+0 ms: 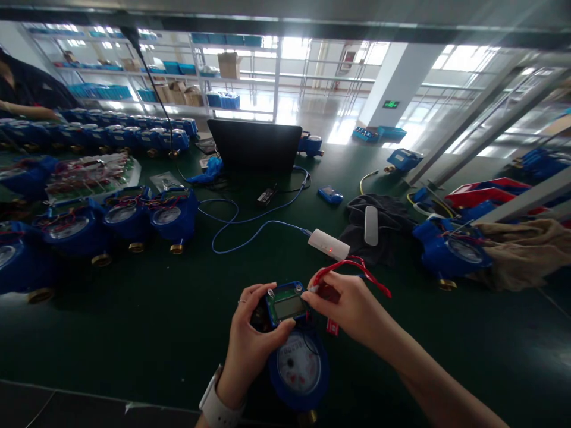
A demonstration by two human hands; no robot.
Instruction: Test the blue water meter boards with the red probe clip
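Observation:
My left hand (256, 336) grips a small circuit board with a grey display (289, 307) in a blue frame, thumb at its lower edge and fingers along its left side. Just below sits a blue water meter (298, 368) with a round dial and a brass fitting. At the board's right edge, my right hand (345, 303) pinches the end of a red cable (332, 270), which loops up over the hand. Whether the cable end touches the board I cannot tell. A small red piece (332, 327) shows under the right hand.
A white box with a red light (329, 244) lies ahead on a blue cord. Several blue meters (172, 217) line the left, one more (455, 249) stands right. A laptop (255, 145) stands behind; dark cloth (392, 214) lies right. A co-worker's arm (31, 110) shows far left.

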